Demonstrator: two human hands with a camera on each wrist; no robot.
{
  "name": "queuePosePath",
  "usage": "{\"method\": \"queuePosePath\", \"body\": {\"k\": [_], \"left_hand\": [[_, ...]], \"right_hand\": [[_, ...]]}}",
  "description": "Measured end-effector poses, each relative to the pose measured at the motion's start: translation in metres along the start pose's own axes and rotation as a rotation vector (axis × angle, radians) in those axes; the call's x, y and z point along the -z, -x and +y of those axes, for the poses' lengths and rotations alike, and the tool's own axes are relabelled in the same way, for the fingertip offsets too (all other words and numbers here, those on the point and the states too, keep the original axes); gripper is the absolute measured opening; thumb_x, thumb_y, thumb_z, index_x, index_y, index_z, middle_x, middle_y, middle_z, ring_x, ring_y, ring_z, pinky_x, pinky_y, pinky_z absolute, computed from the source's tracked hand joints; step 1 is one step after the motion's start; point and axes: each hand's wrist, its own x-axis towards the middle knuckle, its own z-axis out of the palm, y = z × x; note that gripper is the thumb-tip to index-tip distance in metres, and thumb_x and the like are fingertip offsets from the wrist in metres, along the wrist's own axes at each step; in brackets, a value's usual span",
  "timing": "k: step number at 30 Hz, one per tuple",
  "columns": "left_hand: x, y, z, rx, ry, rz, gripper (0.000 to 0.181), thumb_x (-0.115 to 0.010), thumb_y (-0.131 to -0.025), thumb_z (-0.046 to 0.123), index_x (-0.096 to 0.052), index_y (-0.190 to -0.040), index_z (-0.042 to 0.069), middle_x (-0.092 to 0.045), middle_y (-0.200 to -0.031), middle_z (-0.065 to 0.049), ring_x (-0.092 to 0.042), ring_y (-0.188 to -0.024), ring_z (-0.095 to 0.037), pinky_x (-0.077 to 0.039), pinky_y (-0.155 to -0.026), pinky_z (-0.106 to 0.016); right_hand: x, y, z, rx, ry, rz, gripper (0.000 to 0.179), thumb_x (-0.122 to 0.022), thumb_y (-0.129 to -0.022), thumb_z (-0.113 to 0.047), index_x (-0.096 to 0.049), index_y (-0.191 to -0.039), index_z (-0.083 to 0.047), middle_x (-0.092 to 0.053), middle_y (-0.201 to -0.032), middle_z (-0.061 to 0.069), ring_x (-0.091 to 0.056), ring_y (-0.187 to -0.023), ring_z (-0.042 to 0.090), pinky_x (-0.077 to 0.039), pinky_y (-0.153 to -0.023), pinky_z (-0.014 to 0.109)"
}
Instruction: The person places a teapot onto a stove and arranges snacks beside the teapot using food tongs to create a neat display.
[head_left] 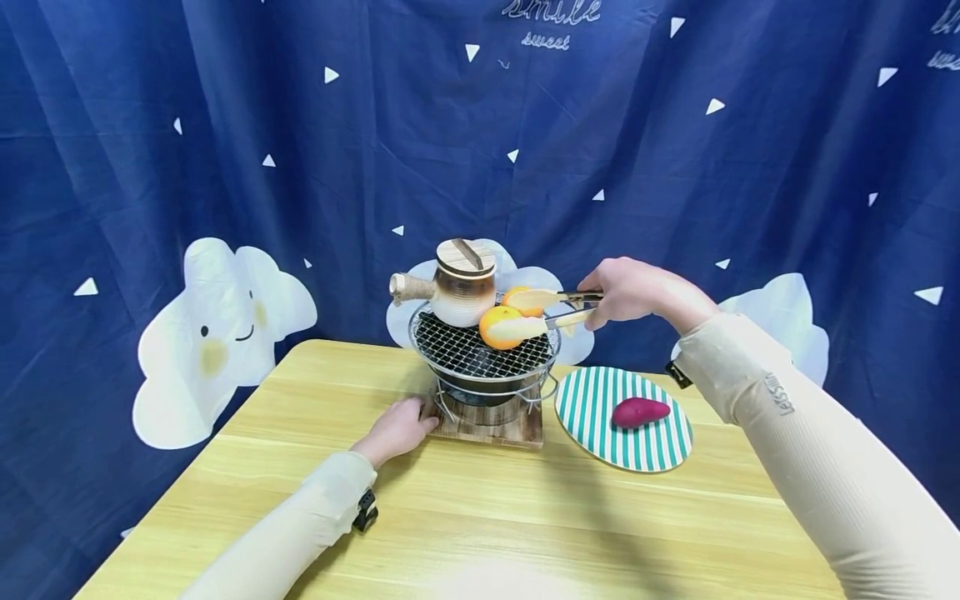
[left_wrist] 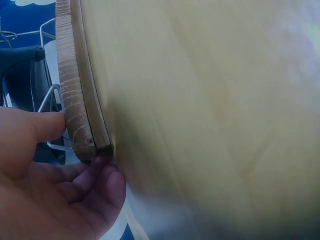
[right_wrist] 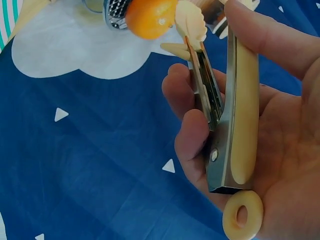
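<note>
My right hand (head_left: 630, 287) holds a pair of cream-tipped metal tongs (right_wrist: 245, 115), thumb on one arm and fingers round the other. The tongs' tips reach over a round tabletop grill (head_left: 480, 357). One tip overlaps an orange (head_left: 492, 317) at the front, and the other overlaps a second orange shape (head_left: 514, 293) behind it. A lidded clay pot (head_left: 455, 307) with a wrapped side handle stands on the mesh beside them. Under the grill lies a wooden board (head_left: 517, 436). My left hand (head_left: 401, 427) pinches its left front corner, thumb above and fingers curled beneath.
To the right of the grill, a green-and-white striped oval mat (head_left: 588, 408) carries a purple sweet potato (head_left: 637, 412). A blue curtain (head_left: 360, 167) with white clouds hangs behind the table (head_left: 480, 508). Wire legs stick out around the grill.
</note>
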Motion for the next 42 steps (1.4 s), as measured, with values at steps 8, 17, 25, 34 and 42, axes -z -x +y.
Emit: {"method": "queuePosePath", "body": {"k": [8,17,25,34,42], "left_hand": [[0.001,0.0,0.001,-0.002,-0.001,-0.005,0.016,-0.065,-0.094,0.025,-0.059,-0.087,0.013,-0.063,-0.086,-0.007,-0.065,-0.09,-0.028,-0.053,-0.085,-0.051],[0.002,0.001,0.001,0.006,0.006,-0.003,0.015,-0.065,-0.095,0.026,-0.062,-0.088,0.013,-0.067,-0.092,-0.008,-0.067,-0.095,-0.031,-0.053,-0.087,-0.052],[0.003,0.002,0.002,0.007,0.01,-0.012,0.013,-0.065,-0.095,0.024,-0.063,-0.091,0.012,-0.069,-0.097,-0.009,-0.068,-0.099,-0.033,-0.053,-0.089,-0.052],[0.005,0.003,0.004,0.021,0.012,-0.017,0.014,-0.065,-0.095,0.026,-0.063,-0.091,0.013,-0.068,-0.095,-0.009,-0.067,-0.099,-0.032,-0.053,-0.09,-0.052],[0.006,0.003,0.005,0.007,0.017,-0.017,0.014,-0.065,-0.095,0.024,-0.061,-0.086,0.013,-0.065,-0.087,-0.006,-0.066,-0.091,-0.027,-0.053,-0.087,-0.051]], "right_hand": [[0.0,0.016,0.018,-0.014,-0.039,0.027,0.061,-0.078,-0.087,-0.023,-0.057,-0.138,0.002,-0.068,-0.123,0.019,-0.063,-0.099,0.029,-0.052,-0.092,0.052],[-0.01,0.037,0.051,-0.034,-0.057,0.046,0.064,-0.08,-0.086,-0.026,-0.057,-0.137,0.005,-0.072,-0.11,0.016,-0.06,-0.09,0.026,-0.053,-0.083,0.048],[-0.026,0.061,0.086,-0.059,-0.042,0.054,0.067,-0.082,-0.083,-0.027,-0.057,-0.135,0.006,-0.071,-0.11,0.019,-0.06,-0.09,0.027,-0.052,-0.079,0.048],[-0.054,0.078,0.133,-0.02,-0.034,0.08,0.065,-0.086,-0.076,-0.023,-0.062,-0.128,0.007,-0.07,-0.097,0.009,-0.056,-0.082,0.022,-0.048,-0.071,0.037],[-0.075,0.086,0.162,-0.025,-0.064,0.048,0.06,-0.085,-0.072,-0.017,-0.065,-0.125,0.004,-0.072,-0.099,0.009,-0.058,-0.084,0.024,-0.05,-0.078,0.045]]}}
